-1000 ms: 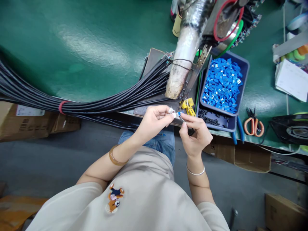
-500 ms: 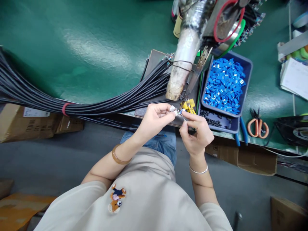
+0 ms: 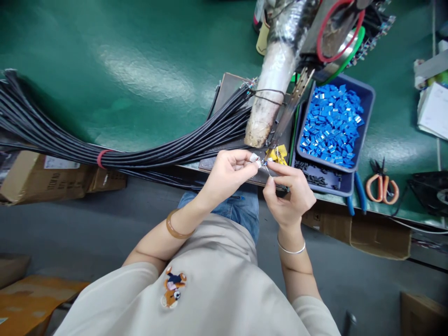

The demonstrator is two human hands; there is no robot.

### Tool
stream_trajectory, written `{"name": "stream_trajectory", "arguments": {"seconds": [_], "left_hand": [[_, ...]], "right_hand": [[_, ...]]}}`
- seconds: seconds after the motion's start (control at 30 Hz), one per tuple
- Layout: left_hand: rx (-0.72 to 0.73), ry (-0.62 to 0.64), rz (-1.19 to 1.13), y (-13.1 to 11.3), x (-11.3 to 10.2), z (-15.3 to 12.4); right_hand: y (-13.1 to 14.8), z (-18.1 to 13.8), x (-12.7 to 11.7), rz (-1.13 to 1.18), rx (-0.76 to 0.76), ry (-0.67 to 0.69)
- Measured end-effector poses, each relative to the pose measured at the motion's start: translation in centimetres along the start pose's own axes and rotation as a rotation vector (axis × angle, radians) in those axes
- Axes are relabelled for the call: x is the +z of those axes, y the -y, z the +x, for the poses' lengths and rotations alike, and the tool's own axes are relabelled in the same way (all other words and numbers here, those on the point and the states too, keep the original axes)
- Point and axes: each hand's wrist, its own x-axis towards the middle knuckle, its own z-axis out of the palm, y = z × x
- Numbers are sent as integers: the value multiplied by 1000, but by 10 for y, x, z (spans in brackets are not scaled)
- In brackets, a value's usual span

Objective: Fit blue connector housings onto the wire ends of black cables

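Just left of the grey-blue plastic bin [image 3: 366, 126], left hand [image 3: 231, 173] pinches a tiny silvery-blue part [image 3: 263, 162]; right hand [image 3: 292, 192], barely open, apparently grips a thin whitish strand [image 3: 268, 171]. Looks unfinished, tons of loose blue plastic pieces [image 3: 332, 126] left.

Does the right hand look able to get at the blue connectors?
Probably yes: the blue connectors lie uncovered in a nearby open bin, though the right hand seems to be pinching a thin strand, perhaps needing release first.

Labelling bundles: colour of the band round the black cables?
Red, slightly pinkish: the band, seen best in the head view.
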Motion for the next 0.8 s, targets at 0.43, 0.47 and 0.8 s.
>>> {"name": "stream_trajectory", "arguments": {"seconds": [0.43, 0.47, 0.8], "left_hand": [[1, 35, 53, 3, -5, 0], [1, 40, 56, 3, -5, 0], [1, 28, 77, -2, -2, -1]], "right_hand": [[1, 0, -2, -23, -29, 28], [1, 0, -2, -20, -21, 26], [4, 3, -4, 7, 13, 18]]}}
